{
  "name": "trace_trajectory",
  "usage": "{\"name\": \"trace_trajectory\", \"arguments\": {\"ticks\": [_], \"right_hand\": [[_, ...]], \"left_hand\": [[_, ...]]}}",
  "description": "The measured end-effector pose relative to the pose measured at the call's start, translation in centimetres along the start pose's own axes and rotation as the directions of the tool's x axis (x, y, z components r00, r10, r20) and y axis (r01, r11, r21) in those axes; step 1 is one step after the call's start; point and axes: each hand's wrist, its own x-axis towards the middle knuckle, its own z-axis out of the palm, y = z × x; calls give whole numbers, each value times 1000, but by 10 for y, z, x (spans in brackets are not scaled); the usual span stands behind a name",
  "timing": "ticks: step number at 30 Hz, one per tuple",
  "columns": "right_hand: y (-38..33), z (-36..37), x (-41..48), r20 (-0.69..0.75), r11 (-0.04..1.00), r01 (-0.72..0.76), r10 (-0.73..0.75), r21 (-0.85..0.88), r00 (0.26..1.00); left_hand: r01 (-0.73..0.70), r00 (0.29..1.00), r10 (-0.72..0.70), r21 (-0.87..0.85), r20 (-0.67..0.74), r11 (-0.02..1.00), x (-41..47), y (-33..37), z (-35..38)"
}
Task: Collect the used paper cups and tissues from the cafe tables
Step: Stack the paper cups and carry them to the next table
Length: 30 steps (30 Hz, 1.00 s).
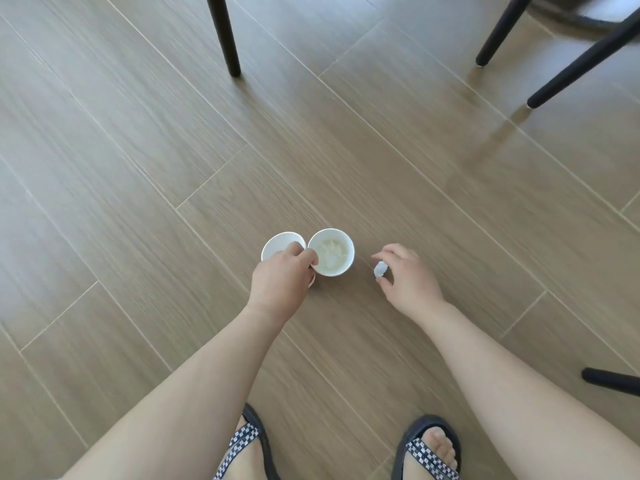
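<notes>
I see two white paper cups, mouths up, rims touching side by side. The left cup (278,244) is partly covered at its near edge; the right cup (331,252) shows a pale, yellowish residue inside. A small crumpled white tissue (380,270) sits just right of them.

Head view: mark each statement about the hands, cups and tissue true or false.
1. The left hand pinches two cups together. True: left cup, right cup.
2. The right hand is empty. False: it pinches a crumpled tissue.
3. The cups stand on a table. False: they are held over the floor.
4. The right cup has pale residue inside. True.
5. The feet are bare. False: they wear sandals.
</notes>
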Motion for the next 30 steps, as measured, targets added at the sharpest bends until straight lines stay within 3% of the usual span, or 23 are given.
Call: {"name": "trace_trajectory", "arguments": {"ticks": [6, 12, 15, 19, 24, 30], "right_hand": [[-1, 23, 8, 86, 999, -13, 17, -52, 996], [2, 29, 14, 67, 1000, -21, 21, -5, 997], [-13, 13, 19, -56, 991, -26, 34, 130, 998], [-66, -35, 20, -257, 960, 113, -44, 257, 965], [-147, -122, -25, -218, 949, 188, -133, 252, 967], [-254, -268, -113, -210, 964, 237, -207, 125, 955]], "left_hand": [[-4, 1000, 4, -21, 4, 1000, 1, -1, -4], [27, 999, -26, -44, 19, 999, 4, -3, -9], [44, 999, -41, -70, 35, 997, 7, -2, -14], [57, 996, -51, -78, 77, 995, 5, 6, -38], [25, 998, -19, -114, 56, 993, -23, 37, -134], [-32, 999, 34, -112, 14, 993, -93, 81, -327]]}}
